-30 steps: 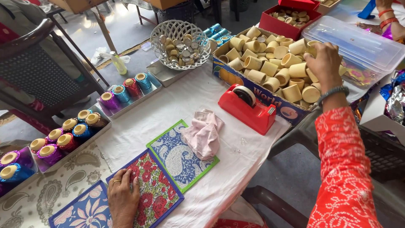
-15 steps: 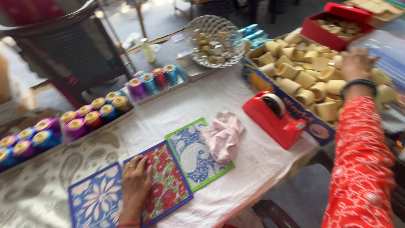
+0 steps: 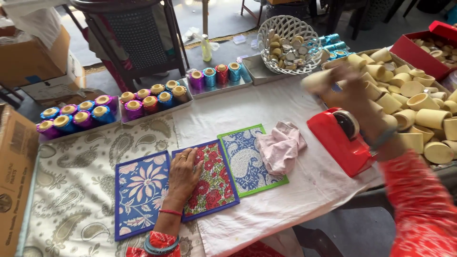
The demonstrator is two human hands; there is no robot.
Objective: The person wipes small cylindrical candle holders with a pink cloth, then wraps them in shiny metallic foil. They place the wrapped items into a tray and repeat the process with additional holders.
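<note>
The left hand point(image 3: 183, 173) lies flat and open on the red mat point(image 3: 209, 178) on the worktop point(image 3: 295, 190). The right hand point(image 3: 350, 88) is blurry and holds a tan cup point(image 3: 318, 81) up over the red tape holder point(image 3: 340, 140), near the box of cups point(image 3: 419, 112). The cup could slip and hit the tape holder, or the sleeve point(image 3: 419, 209) could knock cups out.

I see a pale cream cup point(image 3: 318, 81), small and cylindrical, blurred, lifted above the table at far right, lying roughly on its side in my right hand point(image 3: 354, 93), just left of the box of like cups point(image 3: 419, 102). Nearer and to the left, the red floral mat point(image 3: 209, 178) with its blue border lies flat on the cloth, slightly skewed, under my left hand point(image 3: 183, 173).
</note>
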